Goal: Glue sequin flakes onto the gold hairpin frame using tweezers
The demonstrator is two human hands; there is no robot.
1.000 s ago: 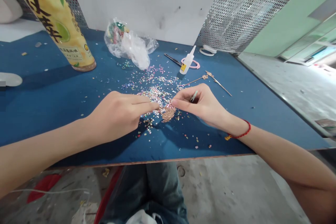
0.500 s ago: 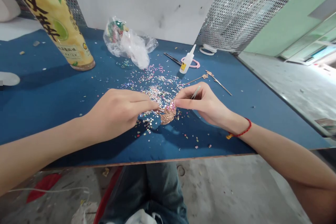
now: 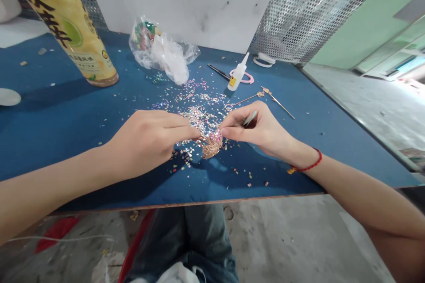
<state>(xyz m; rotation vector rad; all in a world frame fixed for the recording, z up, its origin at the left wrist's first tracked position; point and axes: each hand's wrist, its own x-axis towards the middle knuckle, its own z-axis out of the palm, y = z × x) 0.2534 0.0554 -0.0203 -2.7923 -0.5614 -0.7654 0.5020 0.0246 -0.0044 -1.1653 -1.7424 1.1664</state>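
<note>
A small rose-gold filigree ornament (image 3: 211, 147) is held just above the blue table (image 3: 66, 110), between both hands. My left hand (image 3: 149, 139) pinches its left edge with thumb and forefinger. My right hand (image 3: 257, 129) pinches its right edge, and a thin metal tool (image 3: 249, 118), likely tweezers, is tucked in that hand's fingers. Behind the ornament lies a scatter of tiny iridescent sequins (image 3: 199, 106). A red cord bracelet (image 3: 307, 166) circles my right wrist.
A tall yellow drink bottle (image 3: 66, 26) stands at the back left. A crumpled plastic bag (image 3: 162, 53) lies at the back middle. A small glue bottle (image 3: 238, 73), a pink ring (image 3: 247, 79), black tweezers (image 3: 217, 71) and two gold hairpin sticks (image 3: 265, 97) lie to the right.
Both hands have lifted the ornament slightly off the table and tilted it. The view has shifted a little; nothing else on the table moved.
</note>
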